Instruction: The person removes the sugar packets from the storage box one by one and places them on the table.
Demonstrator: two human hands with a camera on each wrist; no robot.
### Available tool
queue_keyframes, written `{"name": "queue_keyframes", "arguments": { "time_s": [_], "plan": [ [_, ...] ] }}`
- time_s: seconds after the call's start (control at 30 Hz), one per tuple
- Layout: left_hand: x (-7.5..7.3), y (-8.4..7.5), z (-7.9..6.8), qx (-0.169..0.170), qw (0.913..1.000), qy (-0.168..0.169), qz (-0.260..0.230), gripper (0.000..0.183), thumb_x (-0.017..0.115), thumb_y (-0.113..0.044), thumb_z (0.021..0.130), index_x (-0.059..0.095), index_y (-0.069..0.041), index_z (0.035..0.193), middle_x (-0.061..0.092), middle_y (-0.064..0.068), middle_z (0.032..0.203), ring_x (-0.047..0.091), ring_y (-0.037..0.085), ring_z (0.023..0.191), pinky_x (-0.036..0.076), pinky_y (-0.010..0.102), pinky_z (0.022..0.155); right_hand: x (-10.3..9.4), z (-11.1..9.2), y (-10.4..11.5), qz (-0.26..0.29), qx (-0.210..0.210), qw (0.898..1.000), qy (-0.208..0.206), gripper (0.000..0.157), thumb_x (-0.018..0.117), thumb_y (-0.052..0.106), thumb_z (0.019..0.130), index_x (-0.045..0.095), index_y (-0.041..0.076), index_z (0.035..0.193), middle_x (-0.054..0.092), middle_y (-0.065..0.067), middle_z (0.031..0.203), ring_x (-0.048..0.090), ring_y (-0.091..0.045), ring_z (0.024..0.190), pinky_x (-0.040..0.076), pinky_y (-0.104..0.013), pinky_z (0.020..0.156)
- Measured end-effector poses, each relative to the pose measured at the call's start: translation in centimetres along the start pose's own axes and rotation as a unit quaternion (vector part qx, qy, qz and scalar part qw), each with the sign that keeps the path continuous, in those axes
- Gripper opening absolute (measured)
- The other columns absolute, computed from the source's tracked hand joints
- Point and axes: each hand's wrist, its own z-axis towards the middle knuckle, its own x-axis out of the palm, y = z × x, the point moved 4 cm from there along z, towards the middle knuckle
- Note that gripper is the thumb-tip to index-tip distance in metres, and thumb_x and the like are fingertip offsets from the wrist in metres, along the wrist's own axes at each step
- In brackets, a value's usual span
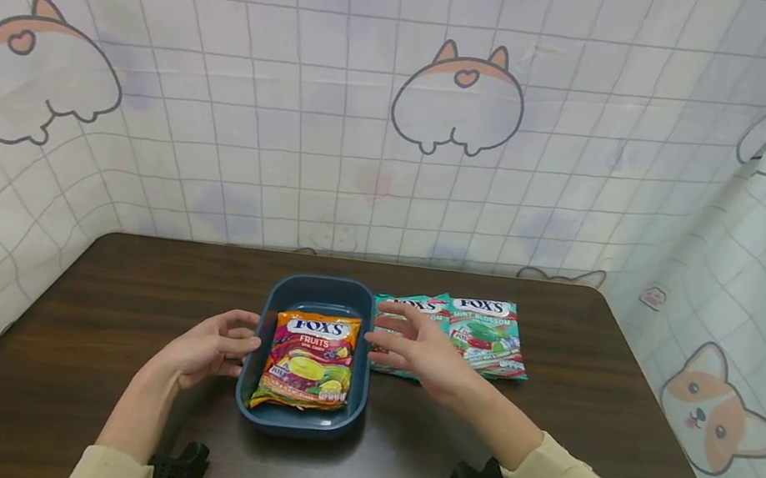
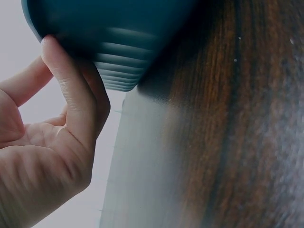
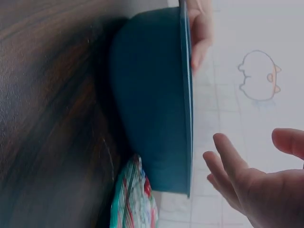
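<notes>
A dark blue rectangular container (image 1: 296, 430) stands on the table with an orange and purple bag of Fox's Fruits candy (image 1: 309, 362) lying inside. On its left side, my left hand (image 1: 214, 348) touches the wall near the rim, fingers bent loosely. The left wrist view shows that hand (image 2: 61, 123) against the container's ribbed outer wall (image 2: 123, 57). My right hand (image 1: 428, 355) hovers by the right rim, fingers spread and holding nothing. Behind it lie teal bags of Fox's Mint Blossom candy (image 1: 484, 336), one partly hidden by the hand.
The dark wooden table (image 1: 140, 283) carries everything. Behind and beside it hangs a white grid-patterned cloth (image 1: 262, 100) with corgi drawings. Black wrist devices (image 1: 181, 463) sit below both hands.
</notes>
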Motion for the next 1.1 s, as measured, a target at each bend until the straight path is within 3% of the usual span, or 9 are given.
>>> {"name": "queue_keyframes", "arguments": {
  "time_s": [0.3, 0.7, 0.9, 1.1],
  "plan": [
    [0.2, 0.2, 0.3, -0.004, 0.9999, 0.01, 0.004, 0.052, 0.059, -0.013, 0.105, 0.03, 0.0, 0.146, 0.061, 0.015, 0.115, 0.063, 0.016, 0.081, 0.057, 0.028, 0.07, 1.9, -0.2, -0.4, -0.001, 0.023, 0.999, 0.036, 0.064, 0.065, 0.021, 0.104, 0.033, 0.002, 0.155, 0.033, -0.028, 0.158, 0.045, -0.043, 0.138, 0.049, -0.045, 0.102],
    [0.2, -0.1, 0.0, -0.001, 0.9999, 0.011, 0.001, 0.053, 0.06, -0.015, 0.105, 0.03, -0.001, 0.147, 0.063, 0.016, 0.118, 0.066, 0.018, 0.085, 0.058, 0.029, 0.074, 4.0, 0.9, -0.8, -0.001, 0.081, 0.996, 0.026, 0.073, 0.068, 0.028, 0.101, 0.029, 0.007, 0.159, 0.022, -0.024, 0.164, 0.043, -0.04, 0.139, 0.046, -0.053, 0.105],
    [0.1, 0.0, 0.1, -0.004, 0.9999, 0.012, -0.002, 0.054, 0.06, -0.015, 0.105, 0.029, -0.001, 0.147, 0.063, 0.015, 0.117, 0.066, 0.017, 0.084, 0.058, 0.029, 0.073, 5.0, 0.9, -0.9, -0.013, 0.094, 0.995, 0.017, 0.075, 0.068, 0.031, 0.101, 0.028, 0.006, 0.159, 0.026, -0.024, 0.162, 0.043, -0.039, 0.136, 0.04, -0.059, 0.108],
    [0.1, 0.1, 0.0, 0.0, 0.9999, 0.017, -0.004, 0.056, 0.062, -0.016, 0.104, 0.029, -0.001, 0.147, 0.064, 0.015, 0.117, 0.067, 0.017, 0.084, 0.058, 0.029, 0.073, 5.8, 0.8, -0.8, 0.001, 0.104, 0.995, -0.01, 0.077, 0.069, 0.029, 0.1, 0.024, 0.005, 0.159, 0.039, -0.022, 0.151, 0.048, -0.04, 0.131, 0.042, -0.056, 0.108]
  ]
}}
